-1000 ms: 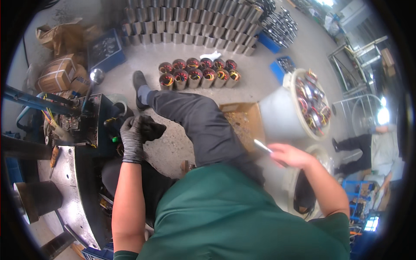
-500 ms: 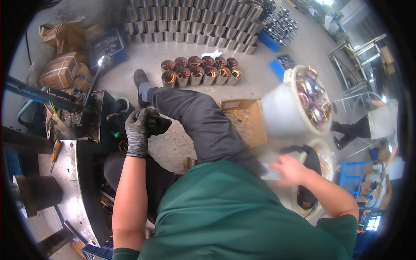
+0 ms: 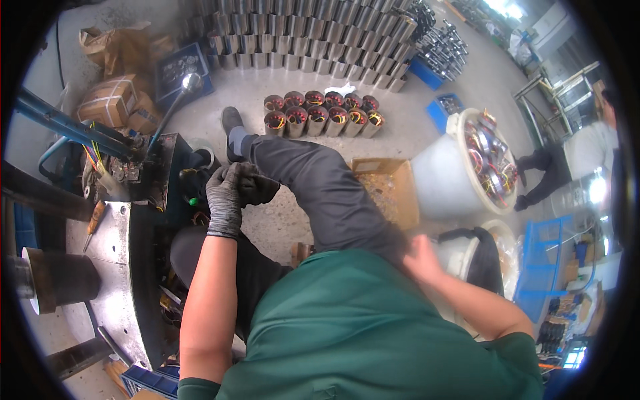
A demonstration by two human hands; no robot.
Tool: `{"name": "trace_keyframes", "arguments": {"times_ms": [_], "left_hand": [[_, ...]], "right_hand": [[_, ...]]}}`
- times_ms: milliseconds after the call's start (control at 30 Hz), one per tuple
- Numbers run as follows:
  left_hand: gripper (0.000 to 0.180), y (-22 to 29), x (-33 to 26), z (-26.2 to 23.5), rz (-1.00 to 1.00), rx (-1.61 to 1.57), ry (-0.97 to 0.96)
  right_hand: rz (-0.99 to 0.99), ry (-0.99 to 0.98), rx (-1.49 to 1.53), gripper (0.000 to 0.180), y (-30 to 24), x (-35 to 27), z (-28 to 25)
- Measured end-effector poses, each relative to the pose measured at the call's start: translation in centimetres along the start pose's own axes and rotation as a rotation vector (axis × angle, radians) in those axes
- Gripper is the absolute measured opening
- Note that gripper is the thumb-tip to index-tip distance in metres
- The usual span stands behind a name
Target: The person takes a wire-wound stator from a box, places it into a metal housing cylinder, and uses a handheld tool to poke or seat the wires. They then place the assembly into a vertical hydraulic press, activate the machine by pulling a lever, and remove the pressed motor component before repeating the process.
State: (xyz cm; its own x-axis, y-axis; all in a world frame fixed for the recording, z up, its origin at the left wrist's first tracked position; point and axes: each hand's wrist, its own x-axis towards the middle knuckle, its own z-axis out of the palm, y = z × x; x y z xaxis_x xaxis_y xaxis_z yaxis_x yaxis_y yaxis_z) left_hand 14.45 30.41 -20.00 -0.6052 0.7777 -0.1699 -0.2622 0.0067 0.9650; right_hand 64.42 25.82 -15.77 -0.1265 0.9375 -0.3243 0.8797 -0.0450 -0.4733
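Observation:
My left hand (image 3: 225,193) wears a grey knit glove with a dark palm. Its fingers are closed on a loose dark work glove (image 3: 263,189), which hangs over the floor between my knees. Bare, my right hand (image 3: 421,259) is at my right hip, against my dark trousers (image 3: 320,193). Motion blurs it, and its fingertips are hidden at the cloth, so what it holds cannot be made out.
To the left stands a machine with a metal plate (image 3: 110,267), a screwdriver (image 3: 95,223) on it. Ahead are wire-filled metal cylinders (image 3: 317,122) and stacked empty ones (image 3: 293,50). A cardboard box (image 3: 407,197) and a white bucket (image 3: 437,177) of wound parts stand right; another person (image 3: 573,160) is beyond.
My right hand has drawn in toward my hip, and the blurred whitish thing at its fingers no longer shows. My left hand keeps the loose glove. The view has shifted slightly.

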Motion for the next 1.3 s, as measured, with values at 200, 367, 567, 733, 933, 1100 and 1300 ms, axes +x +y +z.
{"name": "trace_keyframes", "arguments": {"times_ms": [200,367,567,733,933,1100,1300], "left_hand": [[0.026,0.0,-0.2,-0.1,-0.002,-0.046,-0.014],[0.023,1.2,-1.1,0.4,-0.026,-0.025,-0.025],[0.020,1.0,-0.6,0.4,0.013,-0.078,-0.050],[0.018,2.0,-1.0,-0.2,-0.028,-0.112,-0.035],[0.024,2.1,-1.8,1.0,-0.039,-0.041,-0.086],[0.015,-4.5,1.1,-0.3,0.110,-0.075,0.003],[0.016,-1.6,0.2,0.0,0.013,-0.234,0.024]], "right_hand": [[0.588,-0.546,0.208,0.060,-1.4,1.2,-3.1],[0.616,-0.472,0.360,0.057,-1.8,0.3,-4.1],[0.276,-0.186,0.742,0.039,1.5,-0.8,-1.2],[0.166,-0.242,0.321,0.029,1.3,0.4,-1.4],[-0.380,-0.282,-0.313,0.035,3.4,2.4,-0.7],[-0.453,-0.221,-0.537,0.016,3.8,5.2,-1.1],[-0.490,-0.543,-0.577,0.018,4.6,7.9,-2.5]]}}
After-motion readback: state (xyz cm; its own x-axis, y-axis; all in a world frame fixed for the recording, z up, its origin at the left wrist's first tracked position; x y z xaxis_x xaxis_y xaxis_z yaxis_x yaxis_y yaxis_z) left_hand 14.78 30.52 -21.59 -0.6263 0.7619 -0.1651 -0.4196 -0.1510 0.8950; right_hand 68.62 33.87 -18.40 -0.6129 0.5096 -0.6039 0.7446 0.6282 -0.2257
